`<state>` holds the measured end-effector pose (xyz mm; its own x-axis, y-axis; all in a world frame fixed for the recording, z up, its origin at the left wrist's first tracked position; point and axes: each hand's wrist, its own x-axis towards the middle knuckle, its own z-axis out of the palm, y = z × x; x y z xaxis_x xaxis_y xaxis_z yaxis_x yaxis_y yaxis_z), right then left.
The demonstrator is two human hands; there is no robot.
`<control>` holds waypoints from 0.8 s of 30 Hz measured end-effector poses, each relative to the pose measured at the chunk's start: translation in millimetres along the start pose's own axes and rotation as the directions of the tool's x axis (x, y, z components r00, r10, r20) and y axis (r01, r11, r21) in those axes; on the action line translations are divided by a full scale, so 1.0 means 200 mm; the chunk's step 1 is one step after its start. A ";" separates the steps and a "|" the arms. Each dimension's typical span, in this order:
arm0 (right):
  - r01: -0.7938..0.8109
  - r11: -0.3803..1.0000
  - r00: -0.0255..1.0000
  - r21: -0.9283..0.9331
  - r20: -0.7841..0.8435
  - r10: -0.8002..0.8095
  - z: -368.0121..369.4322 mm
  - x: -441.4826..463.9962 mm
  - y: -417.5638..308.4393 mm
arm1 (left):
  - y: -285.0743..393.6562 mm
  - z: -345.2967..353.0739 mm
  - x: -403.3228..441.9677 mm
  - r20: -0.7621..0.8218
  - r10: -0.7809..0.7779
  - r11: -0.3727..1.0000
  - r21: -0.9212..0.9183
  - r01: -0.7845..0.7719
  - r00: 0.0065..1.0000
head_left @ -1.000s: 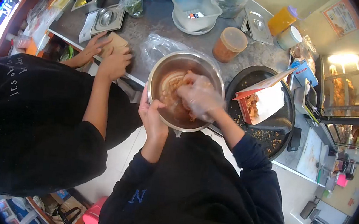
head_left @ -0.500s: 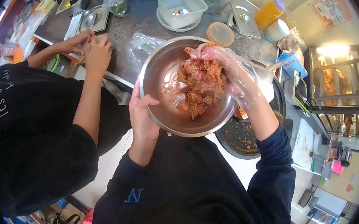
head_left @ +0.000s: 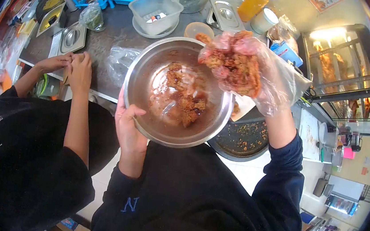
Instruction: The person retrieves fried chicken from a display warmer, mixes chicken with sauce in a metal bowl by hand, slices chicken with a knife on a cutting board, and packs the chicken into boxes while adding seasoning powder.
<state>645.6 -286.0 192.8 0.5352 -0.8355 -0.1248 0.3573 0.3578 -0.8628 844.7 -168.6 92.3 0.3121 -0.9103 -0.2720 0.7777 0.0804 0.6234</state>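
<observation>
My left hand (head_left: 131, 130) grips the near-left rim of a metal mixing bowl (head_left: 140, 73), thumb over the edge. Sauce streaks its inside, and a few pieces of fried chicken (head_left: 189, 108) lie at the bottom. A clear plastic glove covers my right hand (head_left: 270, 81). It is closed around a clump of sauced fried chicken (head_left: 238, 69), raised over the bowl's right rim. Below that hand, a white paper-like piece (head_left: 243, 107) partly shows beside a dark round pan (head_left: 243, 136) with crumbs on it.
At left, a co-worker's hands (head_left: 76, 69) are together at the counter edge. A clear plastic bag (head_left: 121, 62), a plastic tub (head_left: 155, 12) and a round lid (head_left: 199, 30) lie beyond the bowl. A lit glass display case (head_left: 340, 72) stands at right.
My right hand has lifted the chicken clump out of the bowl and moved right, leaving smaller pieces inside. The bowl, still in my left hand, sits slightly further left in view.
</observation>
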 end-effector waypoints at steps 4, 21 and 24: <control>-0.042 0.995 0.995 0.089 0.093 0.034 -0.21 -0.15 -0.13 | 0.00 -0.03 0.00 -0.061 0.048 0.999 0.016 -0.047 0.997; -0.067 0.936 0.977 0.347 -0.167 0.132 -0.77 -0.39 -0.03 | 0.02 -0.17 -0.03 -0.299 0.200 0.976 0.142 -0.164 0.933; -0.069 0.922 0.972 0.382 -0.183 0.148 -0.80 -0.43 -0.03 | 0.01 -0.13 -0.04 -0.341 0.209 0.974 0.160 -0.163 0.916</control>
<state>474.5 -282.6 129.1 0.4327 -0.8354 -0.3390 0.5848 0.5463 -0.5997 858.9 -150.6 77.0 0.6349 -0.6789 -0.3688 0.6191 0.1615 0.7685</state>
